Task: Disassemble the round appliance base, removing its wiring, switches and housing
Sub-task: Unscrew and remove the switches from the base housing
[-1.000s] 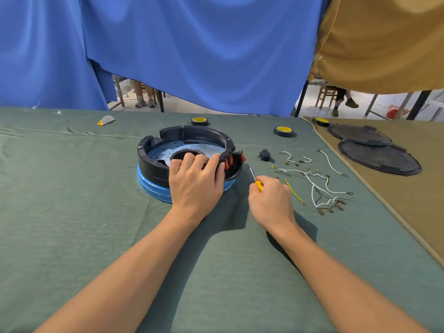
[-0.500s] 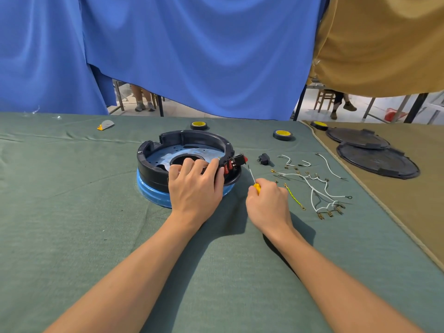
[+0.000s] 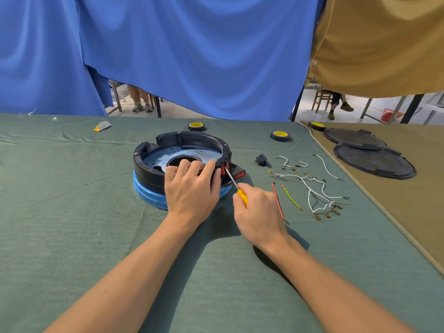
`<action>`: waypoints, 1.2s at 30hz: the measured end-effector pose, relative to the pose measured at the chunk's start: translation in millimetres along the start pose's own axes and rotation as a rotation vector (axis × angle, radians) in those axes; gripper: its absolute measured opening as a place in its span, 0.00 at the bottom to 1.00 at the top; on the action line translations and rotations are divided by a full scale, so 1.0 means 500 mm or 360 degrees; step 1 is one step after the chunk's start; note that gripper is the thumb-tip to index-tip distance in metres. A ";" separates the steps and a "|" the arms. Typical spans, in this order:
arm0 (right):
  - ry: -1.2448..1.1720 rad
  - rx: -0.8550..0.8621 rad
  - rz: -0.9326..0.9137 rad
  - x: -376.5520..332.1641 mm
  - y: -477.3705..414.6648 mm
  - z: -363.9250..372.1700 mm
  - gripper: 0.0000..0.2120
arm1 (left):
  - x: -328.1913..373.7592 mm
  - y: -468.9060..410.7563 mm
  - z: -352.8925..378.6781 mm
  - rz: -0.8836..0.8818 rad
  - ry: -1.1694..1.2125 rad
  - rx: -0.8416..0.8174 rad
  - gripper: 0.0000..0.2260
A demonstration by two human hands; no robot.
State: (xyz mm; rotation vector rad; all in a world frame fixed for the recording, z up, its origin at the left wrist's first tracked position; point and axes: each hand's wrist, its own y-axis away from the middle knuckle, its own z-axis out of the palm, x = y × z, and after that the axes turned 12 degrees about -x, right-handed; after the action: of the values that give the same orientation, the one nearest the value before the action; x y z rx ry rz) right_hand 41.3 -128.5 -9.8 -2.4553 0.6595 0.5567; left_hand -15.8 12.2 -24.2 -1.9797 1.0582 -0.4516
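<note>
The round appliance base (image 3: 168, 145), a black ring housing over a blue bottom, sits mid-table on green cloth. My left hand (image 3: 192, 188) grips its near rim, fingers over the edge. Red switches (image 3: 237, 173) sit in a black panel jutting from the ring's right side. My right hand (image 3: 259, 210) holds a yellow-handled screwdriver (image 3: 236, 186), its metal tip touching the panel beside the red switches. Loose removed wires (image 3: 312, 188), white, red and yellow-green, lie to the right.
A small black plug part (image 3: 261, 160) lies right of the base. Two yellow-cored tape rolls (image 3: 280, 135) stand at the back. Two black round covers (image 3: 372, 159) rest on the tan cloth at right. Blue and tan curtains hang behind.
My right hand has swung the screwdriver left, bringing its tip from the cloth up against the switch panel. A red wire now shows beside that hand. My left hand stays on the rim.
</note>
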 end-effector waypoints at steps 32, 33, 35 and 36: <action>0.0050 -0.0449 0.0256 0.083 -0.119 -0.045 0.19 | -0.100 0.005 -0.006 0.0135 0.0440 -0.0095 0.10; 0.0036 -0.0521 0.0262 0.084 -0.129 -0.045 0.23 | -0.099 0.006 -0.007 0.0133 0.0440 -0.0094 0.10; 0.0045 -0.0635 0.0299 0.089 -0.145 -0.041 0.24 | -0.099 0.007 -0.008 0.0134 0.0437 -0.0094 0.10; 0.0077 -0.0669 0.0314 0.093 -0.151 -0.038 0.22 | -0.100 0.007 -0.009 0.0133 0.0436 -0.0096 0.10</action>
State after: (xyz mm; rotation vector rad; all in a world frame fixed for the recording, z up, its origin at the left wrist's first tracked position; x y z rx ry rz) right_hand 124.7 -99.4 10.6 -2.8167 0.8866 0.7816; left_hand -49.6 49.7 -21.0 -1.9546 1.3333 -0.6663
